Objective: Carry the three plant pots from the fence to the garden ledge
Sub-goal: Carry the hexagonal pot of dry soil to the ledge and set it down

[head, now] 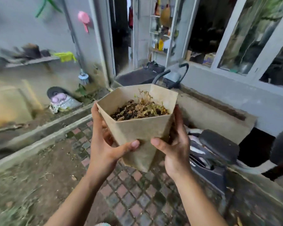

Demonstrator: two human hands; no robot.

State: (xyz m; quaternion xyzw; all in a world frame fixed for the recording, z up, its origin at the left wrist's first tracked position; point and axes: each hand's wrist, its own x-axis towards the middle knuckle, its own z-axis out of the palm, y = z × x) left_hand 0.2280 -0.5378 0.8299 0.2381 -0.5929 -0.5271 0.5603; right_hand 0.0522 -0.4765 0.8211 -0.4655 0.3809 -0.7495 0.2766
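Observation:
A tan, angular plant pot [137, 132] with dark soil and a dry, yellowing plant is held up in the middle of the head view. My left hand [104, 144] grips its left side with the thumb on the front face. On the right side my right hand [173, 147] holds it the same way, thumb pressed on the front. The pot is upright, carried in the air above a tiled path. No other pots are in view.
A concrete ledge [44, 132] runs diagonally at left, bordering a dirt bed. A parked motorbike [209, 149] stands close on the right. Ahead are an open doorway [121, 38], a doormat and a grey wall with windows. The checkered tile path [134, 193] lies underfoot.

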